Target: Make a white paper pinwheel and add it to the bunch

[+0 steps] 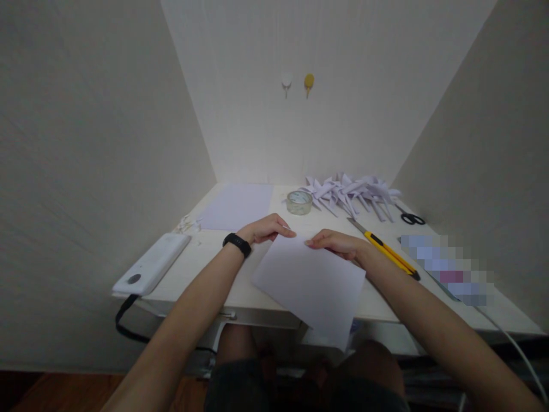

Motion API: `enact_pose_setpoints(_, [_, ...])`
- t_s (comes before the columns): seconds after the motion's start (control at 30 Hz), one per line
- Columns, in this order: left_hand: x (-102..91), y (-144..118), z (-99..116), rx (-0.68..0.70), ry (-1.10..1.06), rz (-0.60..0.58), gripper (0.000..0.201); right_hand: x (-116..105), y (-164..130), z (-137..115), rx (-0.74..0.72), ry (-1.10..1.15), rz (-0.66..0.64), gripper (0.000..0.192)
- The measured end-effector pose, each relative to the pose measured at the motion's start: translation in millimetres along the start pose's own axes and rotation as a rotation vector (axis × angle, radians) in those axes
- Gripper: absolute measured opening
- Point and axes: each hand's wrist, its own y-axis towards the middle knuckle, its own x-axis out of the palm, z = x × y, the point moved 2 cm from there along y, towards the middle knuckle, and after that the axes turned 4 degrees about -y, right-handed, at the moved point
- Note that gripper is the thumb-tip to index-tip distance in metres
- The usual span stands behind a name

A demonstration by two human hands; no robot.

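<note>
Nearest the camera, a white sheet of paper [311, 283] lies tilted on the surface [214, 252], its near corner hanging over the front edge above the person's lap. Both hands meet at its far edge: the left hand [263, 229], a black band at its wrist, has its grip closed on the top corner, thumb and fingertips pinched on the paper; the right hand [337, 243] rests on the same edge just beside it, fingertips pressed down on the sheet rather than wrapped around it. This looks like the opening of a fold, with the top edge being lined up or creased. The next move probably calls for holding the corner steady while a finger runs along the edge, and for keeping the overhanging part from slipping.

To the left sits a white power bank [151, 264] with a black cord dropping off the edge. To the right lies a yellow utility knife [388, 250], beside a blurred patch. Farther back are another flat sheet [237, 206], a roll of clear tape [299, 202], a heap of folded paper pieces [351, 193] and black scissors [410, 217]. Pale walls enclose the surface on three sides; two small hooks [297, 83] hang on the back wall.
</note>
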Motion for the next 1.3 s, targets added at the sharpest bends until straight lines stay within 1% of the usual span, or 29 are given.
enact_pose_setpoints(0.13, [-8.0,-2,1,0.003,-0.016,0.008,0.030,2,-1,-1,0.010,0.038,-0.016,0.040])
enact_pose_setpoints(0.27, [-12.3,-6,-1,-0.017,0.006,-0.038,0.032,-2,0,-3,-0.066,-0.091,0.039,0.036])
enact_pose_setpoints(0.37, [-14.8,-7,-2,-0.029,-0.007,-0.033,0.033,-8,1,-4,-0.143,-0.202,0.054,0.040])
enact_pose_setpoints(0.5, [-15.3,-5,-2,-0.052,-0.021,-0.034,0.033,-9,3,-4,-0.199,-0.244,0.066,0.041])
enact_pose_setpoints(0.63, [-8.4,2,-2,0.046,-0.056,-0.052,0.034,-6,3,-5,-0.220,-0.265,0.069,0.035])
enact_pose_setpoints(0.7, [-3.4,5,-2,0.094,-0.014,-0.056,0.032,-5,3,-6,-0.220,-0.291,0.069,0.033])
enact_pose_setpoints(0.83, [3.2,10,-1,0.135,0.152,-0.041,0.024,-4,0,-8,-0.186,-0.332,0.047,0.031])
enact_pose_setpoints(0.97, [6.9,11,2,0.167,0.257,-0.082,0.024,-2,-1,-11,-0.179,-0.336,0.030,0.030])
enact_pose_setpoints(1.1, [11.4,12,4,0.188,0.303,-0.092,0.023,0,0,-12,-0.190,-0.343,0.040,0.028])
enact_pose_setpoints(1.2, [12.6,14,4,0.203,0.313,-0.067,0.024,-2,0,-12,-0.165,-0.340,0.084,0.028])
enact_pose_setpoints(1.3, [9.8,14,2,0.199,0.308,-0.028,0.024,-5,-1,-12,-0.142,-0.306,0.105,0.030])
